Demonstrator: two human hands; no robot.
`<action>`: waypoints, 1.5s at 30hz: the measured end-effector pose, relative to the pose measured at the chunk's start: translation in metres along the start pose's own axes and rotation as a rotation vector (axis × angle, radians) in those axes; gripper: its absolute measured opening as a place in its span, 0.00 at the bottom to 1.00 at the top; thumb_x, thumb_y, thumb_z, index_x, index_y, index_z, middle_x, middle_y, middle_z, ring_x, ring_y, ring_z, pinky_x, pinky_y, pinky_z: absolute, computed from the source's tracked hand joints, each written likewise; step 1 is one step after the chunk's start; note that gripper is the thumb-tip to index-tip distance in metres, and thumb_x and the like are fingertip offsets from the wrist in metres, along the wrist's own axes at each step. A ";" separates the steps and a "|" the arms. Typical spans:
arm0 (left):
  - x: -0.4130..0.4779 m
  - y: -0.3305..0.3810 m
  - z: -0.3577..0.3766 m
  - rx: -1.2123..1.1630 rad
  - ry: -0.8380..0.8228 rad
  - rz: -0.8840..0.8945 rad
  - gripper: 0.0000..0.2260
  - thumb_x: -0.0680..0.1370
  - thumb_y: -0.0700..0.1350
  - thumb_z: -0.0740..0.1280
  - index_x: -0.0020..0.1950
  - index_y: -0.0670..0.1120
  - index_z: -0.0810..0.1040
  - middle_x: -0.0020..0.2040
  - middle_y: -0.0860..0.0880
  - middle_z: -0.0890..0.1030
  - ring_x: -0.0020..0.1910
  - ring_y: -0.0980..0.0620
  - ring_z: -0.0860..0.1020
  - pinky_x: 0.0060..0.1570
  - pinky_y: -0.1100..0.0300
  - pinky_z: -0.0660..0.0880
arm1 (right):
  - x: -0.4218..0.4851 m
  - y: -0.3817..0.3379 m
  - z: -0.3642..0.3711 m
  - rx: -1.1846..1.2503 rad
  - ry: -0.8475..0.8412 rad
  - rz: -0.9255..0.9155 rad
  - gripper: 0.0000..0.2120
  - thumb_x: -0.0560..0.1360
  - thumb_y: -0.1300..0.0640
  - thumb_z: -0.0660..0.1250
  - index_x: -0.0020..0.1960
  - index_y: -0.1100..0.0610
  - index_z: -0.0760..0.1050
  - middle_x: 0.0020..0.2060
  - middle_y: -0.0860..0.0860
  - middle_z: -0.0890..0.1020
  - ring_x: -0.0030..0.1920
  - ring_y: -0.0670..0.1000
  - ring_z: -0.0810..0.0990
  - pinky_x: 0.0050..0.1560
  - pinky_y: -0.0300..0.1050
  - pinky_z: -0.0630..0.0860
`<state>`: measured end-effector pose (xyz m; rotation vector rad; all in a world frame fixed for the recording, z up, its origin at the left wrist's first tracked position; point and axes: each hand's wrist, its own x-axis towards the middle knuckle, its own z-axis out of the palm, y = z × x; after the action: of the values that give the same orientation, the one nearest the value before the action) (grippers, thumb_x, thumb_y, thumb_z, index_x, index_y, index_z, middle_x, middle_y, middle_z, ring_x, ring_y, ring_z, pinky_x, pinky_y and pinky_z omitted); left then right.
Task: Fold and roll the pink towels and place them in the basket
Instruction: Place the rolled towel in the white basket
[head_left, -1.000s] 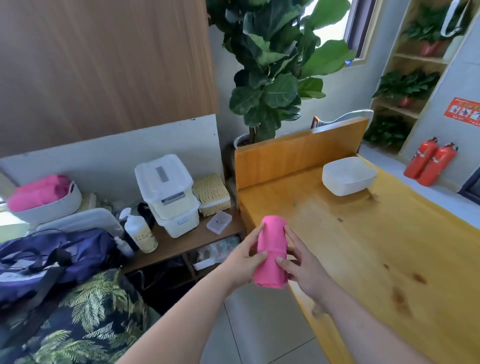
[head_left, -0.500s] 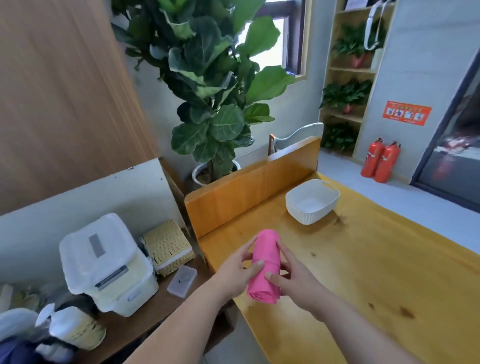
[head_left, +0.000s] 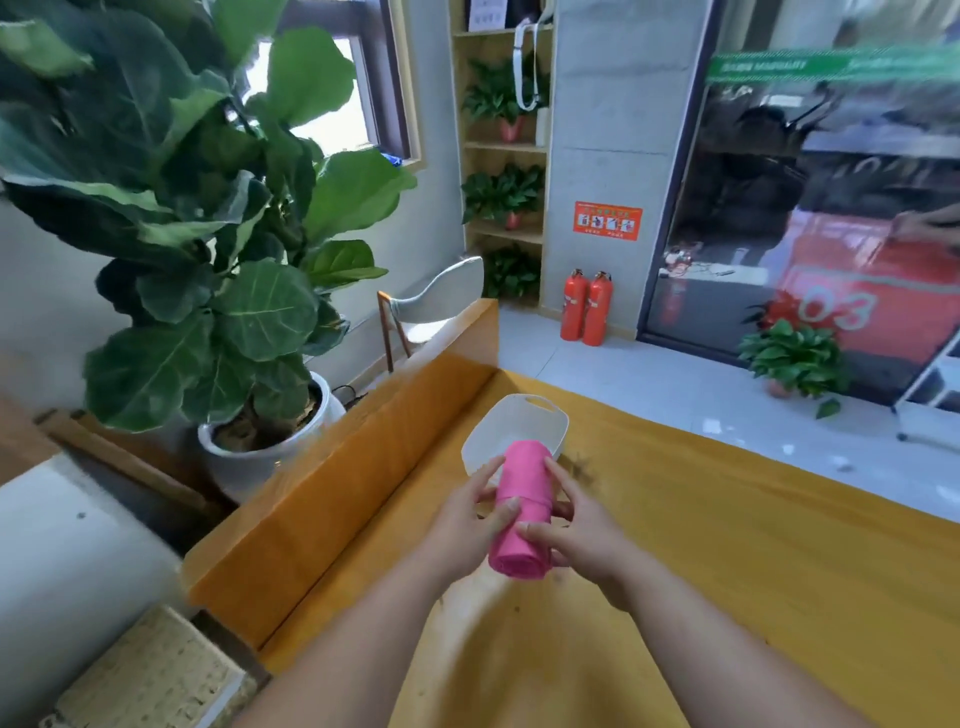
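Observation:
A rolled pink towel (head_left: 522, 506) is held between both hands above the wooden table (head_left: 727, 597). My left hand (head_left: 467, 525) grips its left side, thumb across the front. My right hand (head_left: 576, 530) grips its right side, fingers curled round it. The roll's far end reaches the near rim of a white basket (head_left: 540, 421), which stands just beyond on the table and looks empty inside.
A raised wooden board (head_left: 363, 467) runs along the table's left edge. Left of it stand a large potted plant (head_left: 265, 452) and a woven box (head_left: 150, 675). A chair (head_left: 431, 306) sits behind the board. Two red fire extinguishers (head_left: 584, 306) stand by the wall.
Both hands carried the rolled towel forward across the table, up to the white basket. My view swung right and up, away from the side shelf.

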<state>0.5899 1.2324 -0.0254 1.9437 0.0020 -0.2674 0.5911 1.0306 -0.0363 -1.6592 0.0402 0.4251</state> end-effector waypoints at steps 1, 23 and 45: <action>0.015 0.001 -0.006 -0.002 -0.025 0.013 0.27 0.80 0.60 0.71 0.74 0.77 0.65 0.66 0.55 0.80 0.56 0.51 0.84 0.57 0.45 0.83 | 0.011 -0.005 0.001 0.024 0.021 0.013 0.53 0.66 0.53 0.84 0.80 0.30 0.58 0.69 0.52 0.78 0.61 0.53 0.85 0.54 0.59 0.85; 0.230 -0.059 -0.074 0.326 -0.217 0.016 0.25 0.86 0.57 0.62 0.83 0.62 0.61 0.75 0.51 0.70 0.75 0.48 0.71 0.69 0.56 0.69 | 0.200 -0.042 0.028 -0.148 0.289 0.299 0.55 0.70 0.53 0.78 0.83 0.33 0.46 0.71 0.52 0.73 0.59 0.55 0.81 0.58 0.54 0.83; 0.248 -0.083 -0.070 0.446 -0.217 0.031 0.26 0.85 0.47 0.59 0.82 0.63 0.62 0.73 0.51 0.73 0.70 0.50 0.74 0.70 0.52 0.73 | 0.242 -0.013 0.044 -0.614 0.221 0.443 0.52 0.79 0.49 0.73 0.85 0.46 0.37 0.68 0.57 0.77 0.56 0.58 0.79 0.58 0.51 0.78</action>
<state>0.8338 1.2972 -0.1235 2.3432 -0.2493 -0.4895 0.8086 1.1285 -0.0993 -2.3070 0.4902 0.6258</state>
